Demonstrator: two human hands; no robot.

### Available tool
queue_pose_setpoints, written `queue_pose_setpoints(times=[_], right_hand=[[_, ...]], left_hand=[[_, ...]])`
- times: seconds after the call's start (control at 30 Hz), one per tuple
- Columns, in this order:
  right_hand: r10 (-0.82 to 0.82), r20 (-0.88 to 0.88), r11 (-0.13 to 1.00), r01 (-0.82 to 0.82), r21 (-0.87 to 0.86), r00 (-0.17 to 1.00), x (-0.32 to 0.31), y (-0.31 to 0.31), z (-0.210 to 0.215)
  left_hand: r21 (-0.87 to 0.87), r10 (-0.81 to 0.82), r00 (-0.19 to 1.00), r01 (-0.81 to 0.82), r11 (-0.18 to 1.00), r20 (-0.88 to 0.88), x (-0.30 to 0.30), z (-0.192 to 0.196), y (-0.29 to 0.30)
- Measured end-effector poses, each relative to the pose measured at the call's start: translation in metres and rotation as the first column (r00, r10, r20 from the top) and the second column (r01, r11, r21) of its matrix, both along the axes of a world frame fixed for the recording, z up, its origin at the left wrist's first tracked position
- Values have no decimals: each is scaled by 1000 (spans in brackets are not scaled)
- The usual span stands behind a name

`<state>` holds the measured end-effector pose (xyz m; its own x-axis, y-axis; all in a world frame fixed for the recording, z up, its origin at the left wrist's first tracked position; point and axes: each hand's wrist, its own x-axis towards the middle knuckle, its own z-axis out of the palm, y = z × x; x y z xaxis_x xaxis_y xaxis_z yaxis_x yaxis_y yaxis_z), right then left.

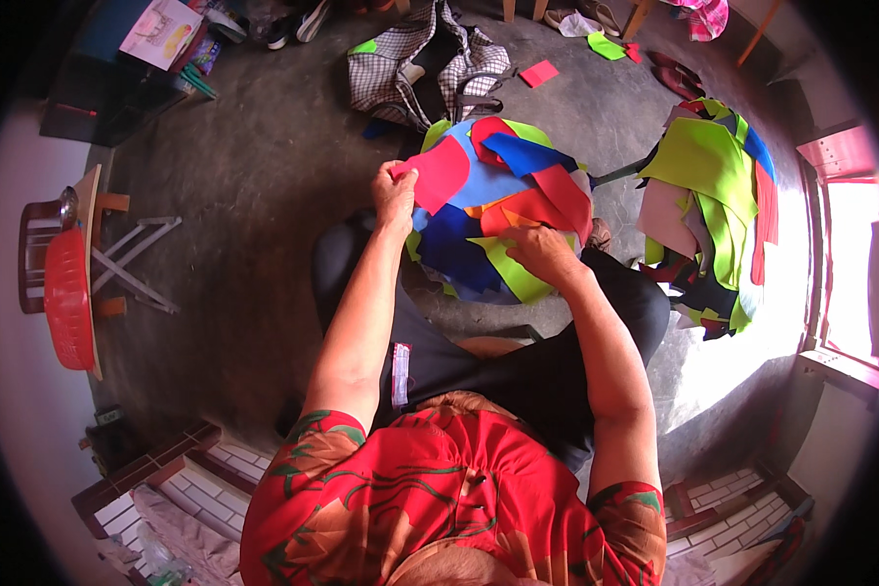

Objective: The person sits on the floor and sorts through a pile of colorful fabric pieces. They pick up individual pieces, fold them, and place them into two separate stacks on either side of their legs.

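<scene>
My left hand is closed on the edge of a pinkish-red fabric piece, held over the left side of a heap of cut fabric. My right hand is at the heap's near right side, its fingertips closed on an orange fabric piece. Under that hand lies a yellow-green piece, beside a dark blue piece. Farther back in the heap are a light blue piece, a bright blue strip and a red strip. My legs are spread around the heap.
A second tall pile of fabric pieces stands to the right, by the sunlit window side. Beyond the heap lies a checked bag, with a loose red piece near it. At left are a folding stand and a red plastic basket.
</scene>
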<state>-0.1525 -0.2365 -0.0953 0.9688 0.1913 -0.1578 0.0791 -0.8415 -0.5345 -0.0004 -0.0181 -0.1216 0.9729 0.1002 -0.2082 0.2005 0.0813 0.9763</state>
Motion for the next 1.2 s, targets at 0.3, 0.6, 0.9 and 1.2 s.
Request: queue_pose_setpoints(times=[0.3, 0.6, 0.9, 1.2], right_hand=[[-10, 13, 999, 9, 34, 1000, -1, -1, 1], [20, -29, 1000, -20, -22, 999, 0, -3, -5], [20, -21, 1000, -21, -12, 1000, -2, -4, -10], [22, -35, 1000, -21, 19, 999, 1, -4, -16]], left_hand=[[-316, -229, 973, 224, 922, 21, 2, 16, -10], [-308, -303, 947, 259, 915, -103, -4, 5, -16], [366, -263, 924, 355, 860, -279, -31, 13, -21], [832, -388, 912, 315, 457, -133, -36, 9, -16]])
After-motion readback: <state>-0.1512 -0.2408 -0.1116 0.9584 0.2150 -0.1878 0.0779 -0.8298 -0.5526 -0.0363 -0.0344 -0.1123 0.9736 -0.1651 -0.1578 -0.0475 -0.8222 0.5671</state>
